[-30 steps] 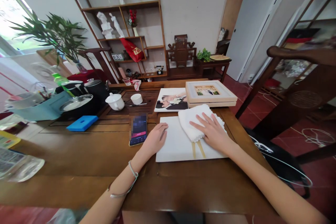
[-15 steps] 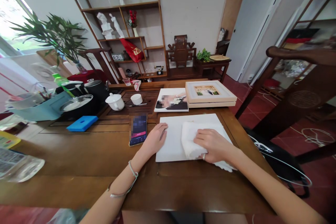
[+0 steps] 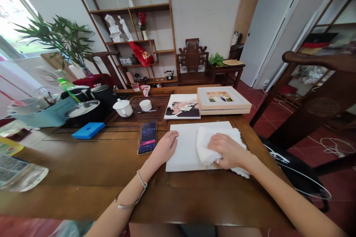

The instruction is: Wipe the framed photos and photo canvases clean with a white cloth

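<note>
A flat white board [image 3: 185, 155] lies on the table in front of me. My left hand [image 3: 167, 147] grips its left edge, fingers bent over the top. With bunched fingers, my right hand [image 3: 226, 150] presses a folded white cloth [image 3: 204, 148] onto the right half of the board. Part of the cloth hangs past the board's right edge, and my palm hides some of it. Just left of my left hand lies a phone [image 3: 147, 139] with its screen lit. Behind the board are a photo panel [image 3: 182, 107] and framed pictures [image 3: 224, 100] in a stack.
On the wooden table [image 3: 97, 170] stand a white lidded cup [image 3: 122, 108], a small white bowl [image 3: 145, 105] and a blue block [image 3: 88, 130]. A black kettle [image 3: 102, 96] and a light blue bin [image 3: 50, 114] are farther left. A clear bottle [image 3: 25, 174] sits near the left edge. A wooden chair [image 3: 311, 96] stands right.
My right hand has slid the cloth slightly to the right on the board. The left hand stays on the board's left edge. The whole view has shifted slightly.
</note>
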Demonstrator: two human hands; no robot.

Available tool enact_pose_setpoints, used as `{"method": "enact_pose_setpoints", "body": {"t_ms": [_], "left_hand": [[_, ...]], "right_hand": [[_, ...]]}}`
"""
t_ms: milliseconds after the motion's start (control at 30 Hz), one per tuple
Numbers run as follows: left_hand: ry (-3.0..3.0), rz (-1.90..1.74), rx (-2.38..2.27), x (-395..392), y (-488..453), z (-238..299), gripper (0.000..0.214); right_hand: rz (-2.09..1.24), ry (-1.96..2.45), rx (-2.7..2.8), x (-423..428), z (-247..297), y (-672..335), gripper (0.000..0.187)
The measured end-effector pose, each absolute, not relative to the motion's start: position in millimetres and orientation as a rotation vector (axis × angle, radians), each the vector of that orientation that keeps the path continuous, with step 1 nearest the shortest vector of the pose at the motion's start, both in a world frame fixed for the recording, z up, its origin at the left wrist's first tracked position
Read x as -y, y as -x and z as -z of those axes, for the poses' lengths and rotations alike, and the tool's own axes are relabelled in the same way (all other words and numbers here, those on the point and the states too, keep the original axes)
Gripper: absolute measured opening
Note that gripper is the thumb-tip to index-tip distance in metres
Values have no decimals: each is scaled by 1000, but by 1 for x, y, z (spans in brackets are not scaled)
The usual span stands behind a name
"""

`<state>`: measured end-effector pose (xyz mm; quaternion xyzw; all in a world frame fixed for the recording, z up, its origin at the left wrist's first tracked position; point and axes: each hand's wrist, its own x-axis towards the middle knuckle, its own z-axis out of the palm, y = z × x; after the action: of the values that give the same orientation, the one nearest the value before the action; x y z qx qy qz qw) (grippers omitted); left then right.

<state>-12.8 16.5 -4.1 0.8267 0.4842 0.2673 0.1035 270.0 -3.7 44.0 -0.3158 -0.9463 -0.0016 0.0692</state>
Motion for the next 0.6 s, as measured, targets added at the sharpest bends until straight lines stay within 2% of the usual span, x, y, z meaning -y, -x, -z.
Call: {"method": "enact_pose_setpoints", "body": {"t_ms": [100,233,433,500,600], "left_hand": [[-2444,-788,-1425,-17,13,5,29],[-2446,-801,-1418,-17,14,5,29],[-2440,-806,-1414,-17,13,4,28],[-2447,-811,-1410,-17,13,4,28],[-2452,-805,-1416,-17,13,5,28]], "right_hand": [[-98,841,2856,8,-48,-268,8],[27,1090,2688,3,-40,-267,11],[221,1301,2562,-3,-23,-269,45],[183,1241,2622,-1,-25,-269,43],[93,1070,2745,4,-35,-267,29]]}}
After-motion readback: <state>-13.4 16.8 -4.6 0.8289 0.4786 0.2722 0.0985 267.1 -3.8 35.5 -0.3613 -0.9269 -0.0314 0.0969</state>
